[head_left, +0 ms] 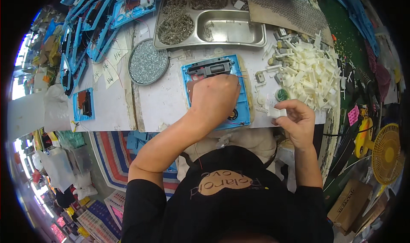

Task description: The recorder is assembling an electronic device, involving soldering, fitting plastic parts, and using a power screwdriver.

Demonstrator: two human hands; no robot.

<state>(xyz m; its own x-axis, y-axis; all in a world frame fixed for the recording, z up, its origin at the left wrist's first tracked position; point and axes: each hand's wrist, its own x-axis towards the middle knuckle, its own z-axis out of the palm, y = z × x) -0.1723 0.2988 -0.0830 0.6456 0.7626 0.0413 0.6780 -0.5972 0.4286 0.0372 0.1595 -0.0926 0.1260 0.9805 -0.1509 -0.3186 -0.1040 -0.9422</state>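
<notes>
Right in front of me on the white table lies a blue plastic housing [242, 98], with a black toy-gun-shaped mechanism [211, 68] fitted in its upper part. My left hand [217, 95] is curled over the middle of this housing, just below the mechanism. Its fingertips are hidden under the knuckles, so what they pinch does not show. To the right of the housing, my right hand [299, 120] holds a small white plastic part [276, 112] between thumb and fingers. Near that hand is a little green round piece [281, 94].
Metal springs fill parts of a steel compartment tray [230, 45] at the back. A round dish of screws [148, 62] stands left. White plastic parts [307, 74] are heaped on the right. Blue housings [74, 55] are stacked far left; a smaller blue piece [83, 104] lies nearer.
</notes>
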